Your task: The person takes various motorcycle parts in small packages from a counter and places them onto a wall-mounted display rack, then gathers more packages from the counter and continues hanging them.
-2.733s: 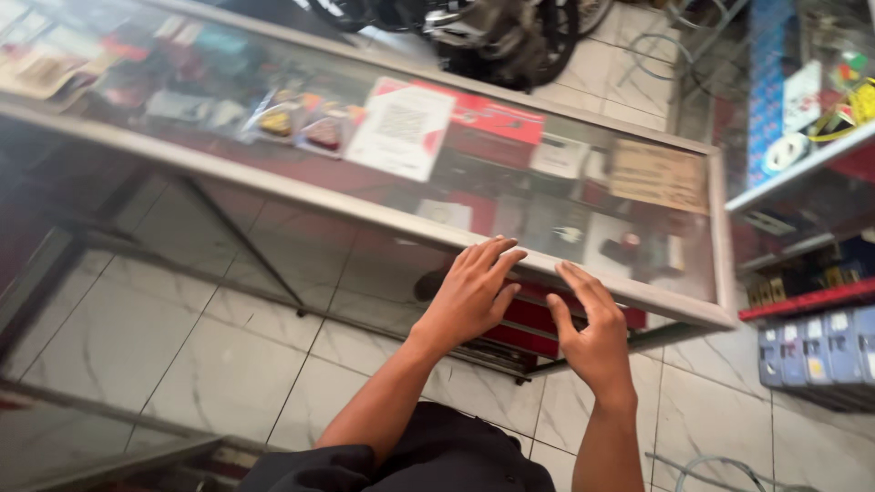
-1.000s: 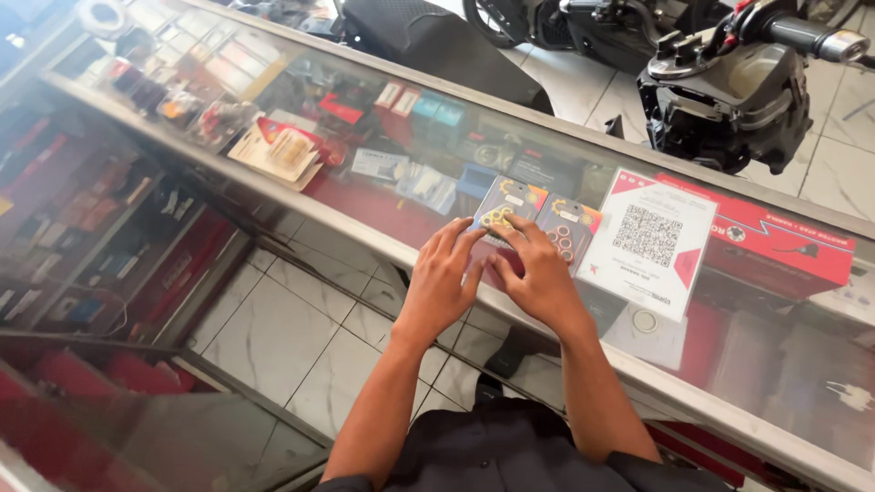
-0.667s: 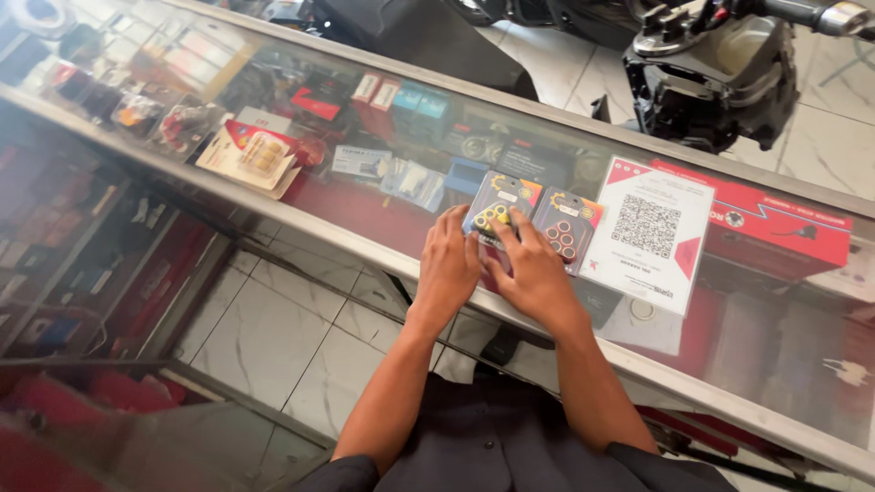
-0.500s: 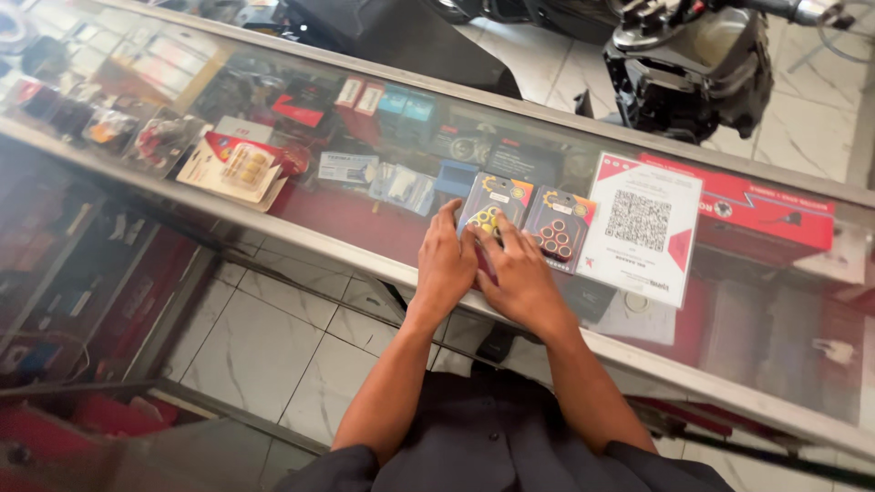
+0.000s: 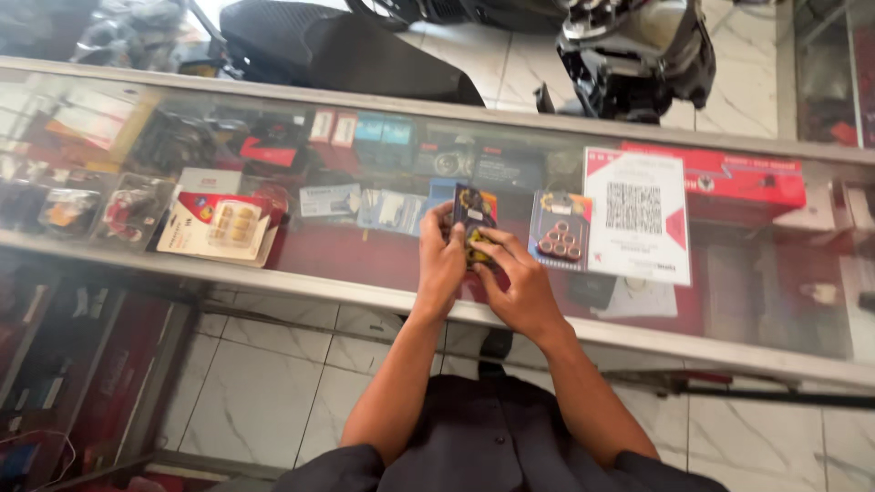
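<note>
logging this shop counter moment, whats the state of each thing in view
small dark blister pack with yellow parts: lifted off the counter, held in both hands
left hand: gripping the pack's left edge
right hand: fingers on the pack's front
white square-code sign: lying flat on the glass
blue roller pack: lying flat
glass display counter: closed top

Under the hands the counter point(image 5: 365, 264) has a glossy, reflective glass top edged in dull metal. The small packet point(image 5: 472, 211) gripped by both hands looks like shiny plastic over printed card. Just right of them, the sign point(image 5: 636, 217) is smooth paper. Below the hands, the floor point(image 5: 264, 401) is polished tile.
</note>
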